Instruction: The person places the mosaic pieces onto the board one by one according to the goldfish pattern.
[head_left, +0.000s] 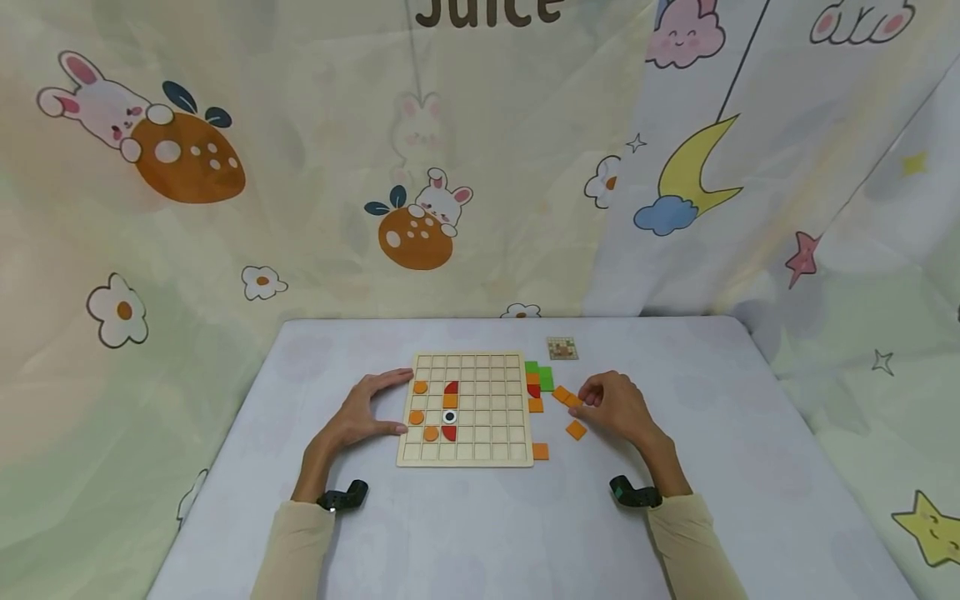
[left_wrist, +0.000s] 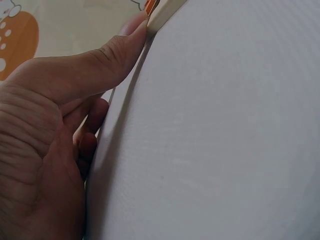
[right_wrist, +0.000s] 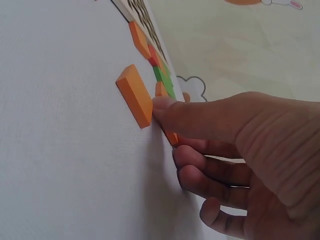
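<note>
A pale wooden grid board [head_left: 491,417] lies on the table. Orange discs [head_left: 431,433], red quarter-round pieces [head_left: 451,388], an orange square [head_left: 450,402] and an eye disc [head_left: 449,417] sit on its left half. My left hand [head_left: 358,412] rests against the board's left edge, thumb and forefinger spread; in the left wrist view the thumb [left_wrist: 117,57] touches its corner. Right of the board, my right hand [head_left: 618,407] pinches an orange square tile [right_wrist: 172,137] at the table, partly hidden by the thumb. Another orange tile [head_left: 561,394] adjoins it; a loose orange tile [head_left: 576,430] lies nearer me.
Green tiles [head_left: 546,379], a red piece [head_left: 533,390] and orange tiles [head_left: 536,406] lie along the board's right edge. One more orange tile [head_left: 541,452] lies by its lower right corner. A small patterned card [head_left: 562,348] lies behind them. A printed cloth [head_left: 525,208] hangs behind the table.
</note>
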